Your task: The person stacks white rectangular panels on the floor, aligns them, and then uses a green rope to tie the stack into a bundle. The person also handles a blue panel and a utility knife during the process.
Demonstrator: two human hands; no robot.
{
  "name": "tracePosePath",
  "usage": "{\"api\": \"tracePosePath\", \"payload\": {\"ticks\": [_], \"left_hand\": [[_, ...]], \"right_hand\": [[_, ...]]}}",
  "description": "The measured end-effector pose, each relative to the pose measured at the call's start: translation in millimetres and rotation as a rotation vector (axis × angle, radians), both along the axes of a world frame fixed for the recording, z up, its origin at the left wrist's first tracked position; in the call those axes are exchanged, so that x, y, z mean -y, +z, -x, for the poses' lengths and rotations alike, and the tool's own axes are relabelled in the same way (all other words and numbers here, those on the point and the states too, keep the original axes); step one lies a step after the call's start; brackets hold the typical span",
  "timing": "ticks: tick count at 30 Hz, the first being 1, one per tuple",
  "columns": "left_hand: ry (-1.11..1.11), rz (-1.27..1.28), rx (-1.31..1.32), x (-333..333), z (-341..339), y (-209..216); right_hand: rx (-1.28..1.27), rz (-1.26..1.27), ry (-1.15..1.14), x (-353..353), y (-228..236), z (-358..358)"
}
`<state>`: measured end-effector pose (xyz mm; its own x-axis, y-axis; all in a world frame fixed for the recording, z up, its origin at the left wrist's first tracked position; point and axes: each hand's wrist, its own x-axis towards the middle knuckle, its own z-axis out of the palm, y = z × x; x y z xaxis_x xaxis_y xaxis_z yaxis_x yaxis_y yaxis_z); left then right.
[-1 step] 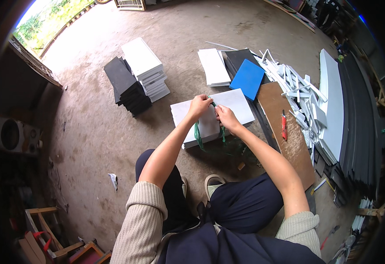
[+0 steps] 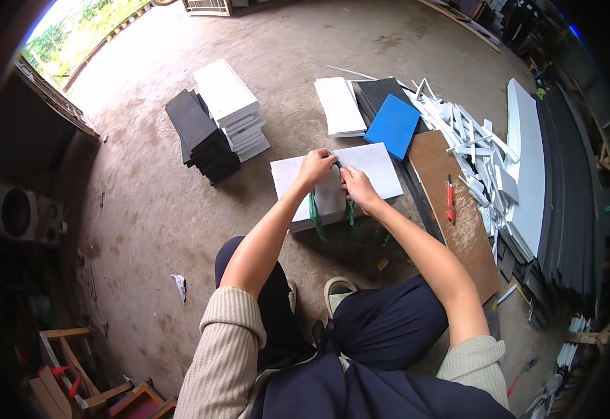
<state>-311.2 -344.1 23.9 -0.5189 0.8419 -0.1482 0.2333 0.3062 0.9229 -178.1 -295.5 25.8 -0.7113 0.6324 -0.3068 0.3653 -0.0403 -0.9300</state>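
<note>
Free to pass over floor (image 2: 144,209) at centre-left of the frame. Blocked at centre by bundle (image 2: 378,169), left of upper centre by 2 stacks (image 2: 225,87), at right by knife (image 2: 450,199) and offcuts (image 2: 504,183).

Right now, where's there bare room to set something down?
Bare brownish floor lies between the grey box with a round black cone and the white rectangular bundle with green string; more separates the tall white stack from the flat white sheets. It's crowded at right: tangled white strips, a brown board and slim red tool.

A red cutter (image 2: 451,202) lies on a brown board (image 2: 467,248) beside jumbled white strips (image 2: 505,183).
</note>
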Motion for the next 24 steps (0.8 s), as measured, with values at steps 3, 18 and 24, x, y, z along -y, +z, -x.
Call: {"api": "tracePosePath", "payload": {"ticks": [3,18,24], "left_hand": [[-0.044,-0.001,-0.043,-3.7,7.8,-1.4],[0.039,0.101,-0.451,29.6,-1.8,35.7],[-0.028,0.259,-0.731,56.8,30.7,60.9]], "right_hand": [[-0.089,0.153,-0.125,9.7,0.2,16.7],[0.364,-0.515,0.397,-44.9,33.6,-12.0],[0.426,-0.561,0.332,-49.8,71.4,-31.6]]}}
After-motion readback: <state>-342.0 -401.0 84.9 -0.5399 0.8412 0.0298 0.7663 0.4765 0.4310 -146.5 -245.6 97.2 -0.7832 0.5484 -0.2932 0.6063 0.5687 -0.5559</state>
